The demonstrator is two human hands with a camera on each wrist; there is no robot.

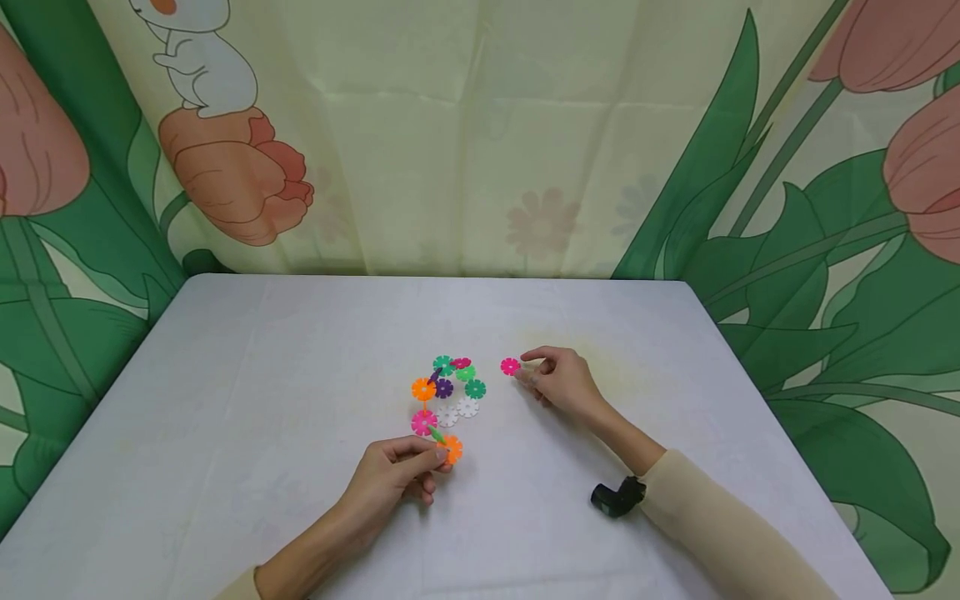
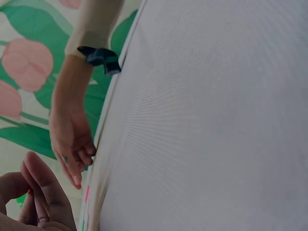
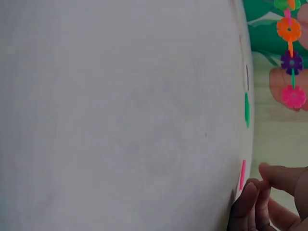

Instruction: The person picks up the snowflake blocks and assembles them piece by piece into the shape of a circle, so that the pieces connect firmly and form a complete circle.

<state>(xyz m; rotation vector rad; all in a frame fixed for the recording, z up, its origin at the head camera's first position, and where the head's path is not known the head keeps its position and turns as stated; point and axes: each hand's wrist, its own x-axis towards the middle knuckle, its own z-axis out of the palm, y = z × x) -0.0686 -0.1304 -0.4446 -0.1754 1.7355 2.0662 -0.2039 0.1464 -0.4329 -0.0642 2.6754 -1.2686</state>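
Observation:
My left hand (image 1: 386,479) pinches an orange flower disc (image 1: 453,450) at the near end of a chain of linked discs. The chain curves away through a pink disc (image 1: 423,422), an orange disc (image 1: 423,389) and further pieces; the right wrist view shows it raised above the table, with a purple disc (image 3: 291,62) and a pink disc (image 3: 293,96). A loose pink disc (image 1: 510,367) lies flat just left of my right hand (image 1: 562,383). Thumb and index finger are slightly apart beside that disc (image 3: 242,174), not gripping it.
Loose discs lie near the chain: a green one (image 1: 475,389), a purple one (image 1: 444,388) and two whitish ones (image 1: 468,407). A black wrist device (image 1: 618,497) sits at the right sleeve. Behind the white table (image 1: 300,350) hangs a printed curtain (image 1: 450,167).

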